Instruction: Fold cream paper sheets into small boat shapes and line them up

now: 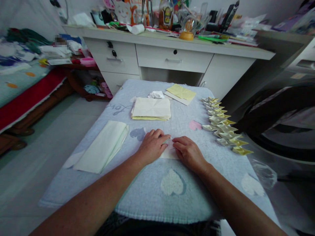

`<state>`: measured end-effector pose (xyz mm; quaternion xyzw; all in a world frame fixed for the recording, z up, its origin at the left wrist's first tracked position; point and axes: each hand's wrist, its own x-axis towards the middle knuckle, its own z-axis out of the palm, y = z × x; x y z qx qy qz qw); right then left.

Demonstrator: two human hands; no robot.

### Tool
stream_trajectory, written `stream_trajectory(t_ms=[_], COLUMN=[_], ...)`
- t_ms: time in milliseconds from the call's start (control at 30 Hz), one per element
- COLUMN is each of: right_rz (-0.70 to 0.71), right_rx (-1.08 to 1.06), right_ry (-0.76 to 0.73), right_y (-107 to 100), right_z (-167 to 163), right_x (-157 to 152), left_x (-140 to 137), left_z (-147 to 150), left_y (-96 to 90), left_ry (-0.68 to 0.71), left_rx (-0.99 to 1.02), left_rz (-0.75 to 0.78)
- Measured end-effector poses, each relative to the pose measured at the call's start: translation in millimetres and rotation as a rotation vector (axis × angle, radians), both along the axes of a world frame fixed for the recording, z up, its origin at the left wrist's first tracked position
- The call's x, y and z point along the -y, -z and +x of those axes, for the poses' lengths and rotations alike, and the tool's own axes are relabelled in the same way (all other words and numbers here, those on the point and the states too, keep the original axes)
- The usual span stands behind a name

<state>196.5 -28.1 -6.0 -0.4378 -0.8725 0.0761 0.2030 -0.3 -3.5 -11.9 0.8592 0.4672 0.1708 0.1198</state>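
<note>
A small sheet of white paper (169,153) lies on the cloth between my two hands, partly hidden by them. My left hand (153,146) holds the paper's left side down, index finger stretched along its far edge and thumb bent below. On the right side, my right hand (188,151) has thumb and fingers pinched together on the paper. Just beyond is a stack of creased white and yellow sheets (151,108). To the right, folded paper boats (225,127), white and yellow, stand in a long row of several.
A folded white paper bundle (103,146) lies at left. Behind the stack are a crumpled tissue (156,95) and yellow and white sheets (182,92). A patterned blue cloth (147,193) covers the table. A cluttered desk (157,38) stands beyond, with a front-loading machine (278,131) at right.
</note>
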Motion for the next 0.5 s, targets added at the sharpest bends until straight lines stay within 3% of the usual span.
stream_trajectory(t_ms=[500], right_rz=[0.044], right_rx=[-0.029], right_ry=[-0.031], right_y=[5.9], right_z=[2.2], right_x=[2.8], left_x=[0.0], left_z=[-0.4], left_y=[-1.4], left_ry=[0.005], left_rx=[0.006], left_rz=[-0.002])
